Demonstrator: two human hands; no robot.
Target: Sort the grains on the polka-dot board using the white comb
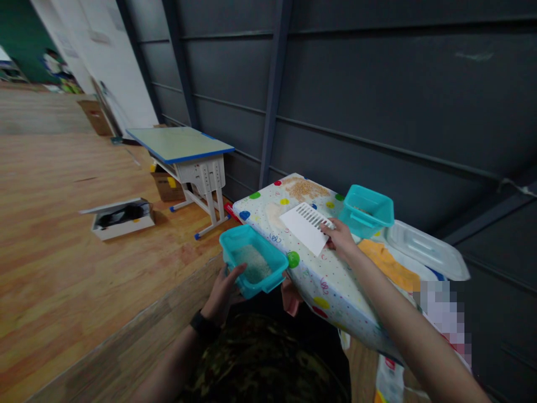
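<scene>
My left hand (223,294) grips the near end of a teal plastic bin (252,258) with pale grains inside, held just off the near-left edge of the table. My right hand (340,239) holds the corner of a white slotted scraper card (306,226), which lies flat on the polka-dot tablecloth (331,282). A heap of tan grains (302,189) is spread on the cloth beyond the card. A second teal bin (368,209) stands on the table just past my right hand.
A clear plastic lid (423,249) and an orange cloth (388,263) lie at the table's right. A grey corrugated wall (377,101) runs behind. A small blue-edged desk (180,144), a cardboard box (166,186) and an open white box (122,217) stand on the wooden floor to the left.
</scene>
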